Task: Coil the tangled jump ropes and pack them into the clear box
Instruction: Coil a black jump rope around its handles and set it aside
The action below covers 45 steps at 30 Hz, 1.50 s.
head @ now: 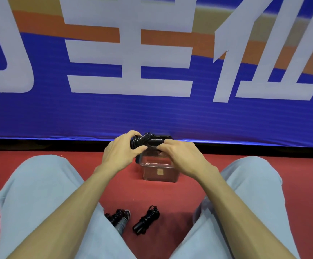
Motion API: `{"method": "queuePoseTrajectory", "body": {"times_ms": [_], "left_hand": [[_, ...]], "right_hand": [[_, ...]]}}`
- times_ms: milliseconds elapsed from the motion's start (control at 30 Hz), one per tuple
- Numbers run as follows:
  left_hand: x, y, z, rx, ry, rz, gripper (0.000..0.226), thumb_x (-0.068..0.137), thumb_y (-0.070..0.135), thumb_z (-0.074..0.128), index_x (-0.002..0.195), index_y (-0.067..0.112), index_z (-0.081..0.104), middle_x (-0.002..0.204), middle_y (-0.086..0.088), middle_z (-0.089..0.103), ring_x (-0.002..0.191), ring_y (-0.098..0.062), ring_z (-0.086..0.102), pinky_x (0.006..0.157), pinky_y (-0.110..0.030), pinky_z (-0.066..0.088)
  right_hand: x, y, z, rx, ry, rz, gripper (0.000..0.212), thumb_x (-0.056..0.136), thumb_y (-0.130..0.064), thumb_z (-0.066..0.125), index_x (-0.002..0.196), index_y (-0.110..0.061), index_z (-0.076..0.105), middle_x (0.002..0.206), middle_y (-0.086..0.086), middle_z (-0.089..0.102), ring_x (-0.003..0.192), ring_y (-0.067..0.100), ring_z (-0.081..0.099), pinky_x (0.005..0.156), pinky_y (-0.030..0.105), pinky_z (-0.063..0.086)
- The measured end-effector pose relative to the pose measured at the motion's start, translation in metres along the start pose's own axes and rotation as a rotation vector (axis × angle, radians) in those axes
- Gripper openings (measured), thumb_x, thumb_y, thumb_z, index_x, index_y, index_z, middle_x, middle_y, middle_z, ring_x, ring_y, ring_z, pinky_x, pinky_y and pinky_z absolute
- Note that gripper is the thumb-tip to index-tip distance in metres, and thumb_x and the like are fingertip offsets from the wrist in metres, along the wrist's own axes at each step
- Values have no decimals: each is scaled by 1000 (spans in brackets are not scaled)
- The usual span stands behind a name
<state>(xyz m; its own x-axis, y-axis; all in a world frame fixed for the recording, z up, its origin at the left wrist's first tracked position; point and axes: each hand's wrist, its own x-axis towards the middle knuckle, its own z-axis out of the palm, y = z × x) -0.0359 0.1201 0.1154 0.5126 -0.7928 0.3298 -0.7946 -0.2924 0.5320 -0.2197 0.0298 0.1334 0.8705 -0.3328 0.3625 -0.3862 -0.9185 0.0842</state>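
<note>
Red floor — matte, even in colour. At its far edge a blue banner stands upright, bearing large white characters and an orange band across its upper part. A black strip runs along the banner's foot — where it meets the floor.

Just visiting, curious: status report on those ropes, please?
Left hand grips black coiled rope; right hand pinches its strand. Held over clear box, not yet inside. Two more bundles on floor.

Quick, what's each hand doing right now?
Left hand: closed, holding the coiled black rope.
Right hand: closed, pinching a strand of the same rope.
</note>
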Motion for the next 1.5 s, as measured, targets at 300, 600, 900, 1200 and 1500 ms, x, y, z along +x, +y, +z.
{"method": "queuePoseTrajectory", "body": {"times_ms": [300,600,900,1200,1500], "left_hand": [[-25,24,16,299,-239,336,40,85,62,56,116,37,52,99,9,64,93,-20,63,73,-35,46],[-39,41,5,75,-204,261,44,72,81,56,91,42,63,56,13,53,62,-6,53,64,-28,42],[-25,43,-2,-619,-139,20,31,81,51,72,109,39,69,64,13,65,48,-3,54,54,-25,42],[-20,44,-13,-951,-97,-194,10,90,35,69,94,43,72,59,-6,60,40,-24,48,39,-26,41],[-9,13,7,-565,-22,-186,15,82,55,67,95,47,68,57,10,59,51,-25,52,54,-38,45]], "right_hand": [[-1,3,-2,197,254,-70,10,83,-21,65,86,-20,74,82,-5,58,58,17,54,43,27,38],[-1,22,9,686,283,256,1,78,-22,77,78,-21,77,72,-2,65,70,14,61,68,40,51],[3,20,14,726,198,298,19,98,-17,52,97,-20,71,79,5,70,76,23,63,73,36,50],[1,16,14,556,-81,329,38,102,-41,40,74,-21,56,65,-5,57,64,16,57,65,38,46],[-5,19,5,406,-171,235,24,102,-28,37,85,-23,52,73,-5,58,68,18,59,71,44,50]]}}
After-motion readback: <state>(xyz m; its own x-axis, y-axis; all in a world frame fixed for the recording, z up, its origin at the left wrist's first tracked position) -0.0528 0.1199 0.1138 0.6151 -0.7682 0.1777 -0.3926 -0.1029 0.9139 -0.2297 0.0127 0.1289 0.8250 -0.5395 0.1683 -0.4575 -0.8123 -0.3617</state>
